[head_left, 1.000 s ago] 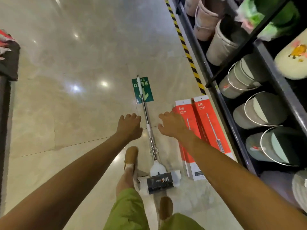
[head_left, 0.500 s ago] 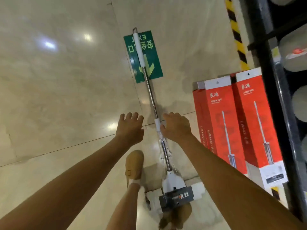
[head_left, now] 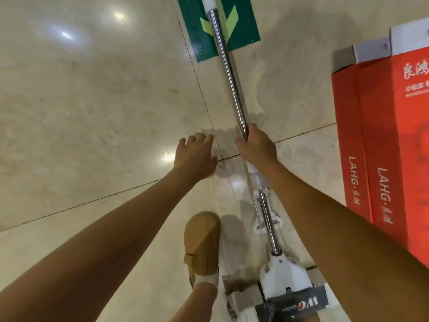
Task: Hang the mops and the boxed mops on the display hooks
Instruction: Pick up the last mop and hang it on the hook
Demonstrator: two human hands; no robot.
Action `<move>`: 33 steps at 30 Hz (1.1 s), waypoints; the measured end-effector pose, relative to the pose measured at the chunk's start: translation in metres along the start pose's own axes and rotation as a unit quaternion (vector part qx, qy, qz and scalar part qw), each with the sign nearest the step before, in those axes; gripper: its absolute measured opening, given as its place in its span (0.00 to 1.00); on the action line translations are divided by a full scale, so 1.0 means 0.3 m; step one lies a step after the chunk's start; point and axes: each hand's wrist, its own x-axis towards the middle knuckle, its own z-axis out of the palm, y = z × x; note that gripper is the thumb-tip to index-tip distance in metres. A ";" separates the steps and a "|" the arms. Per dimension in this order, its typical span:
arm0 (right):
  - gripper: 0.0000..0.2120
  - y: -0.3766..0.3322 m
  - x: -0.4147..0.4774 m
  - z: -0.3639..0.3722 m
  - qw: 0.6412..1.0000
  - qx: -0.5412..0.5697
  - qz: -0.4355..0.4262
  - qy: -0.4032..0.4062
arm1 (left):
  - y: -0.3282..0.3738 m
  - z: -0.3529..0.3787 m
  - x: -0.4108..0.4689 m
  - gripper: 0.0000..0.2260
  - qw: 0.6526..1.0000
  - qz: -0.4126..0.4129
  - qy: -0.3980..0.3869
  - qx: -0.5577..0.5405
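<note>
A mop [head_left: 228, 68] with a silver pole lies lengthwise on the beige tiled floor, its white head and dark label near my feet at the bottom. My right hand [head_left: 256, 147] grips the pole at mid-length, fingers curled round it. To the left of the pole my left hand [head_left: 195, 154] hovers above the floor, fingers spread and holding nothing. Two red boxed mops [head_left: 383, 140] lie side by side on the floor at the right edge, white ends pointing away from me.
A green exit sticker [head_left: 218, 26] is stuck to the floor under the pole's far end. My foot in a tan shoe [head_left: 202, 242] stands left of the mop head. Open tiled floor stretches to the left.
The view has dropped much closer to the floor. My right hand has closed round the mop pole. My left hand stays open beside it.
</note>
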 end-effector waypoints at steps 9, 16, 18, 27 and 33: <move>0.15 -0.024 -0.081 -0.051 0.977 0.210 0.031 0.010 | 0.062 -0.144 -0.066 0.24 0.882 -0.120 0.016 -0.456; 0.20 -0.078 -0.356 -0.338 0.962 0.261 0.061 -0.043 | 0.289 -0.538 -0.194 0.27 0.778 -0.112 0.055 -0.616; 0.21 -0.067 -0.444 -0.403 0.964 0.255 0.058 -0.056 | 0.354 -0.652 -0.253 0.28 0.759 -0.102 0.073 -0.638; 0.22 -0.003 -0.767 -0.615 0.956 0.276 0.036 -0.087 | 0.570 -0.978 -0.543 0.13 0.744 -0.001 0.138 -0.653; 0.12 -0.025 -1.002 -0.852 0.927 0.369 -0.029 -0.062 | 0.680 -1.029 -0.805 0.09 0.772 0.025 0.153 -0.616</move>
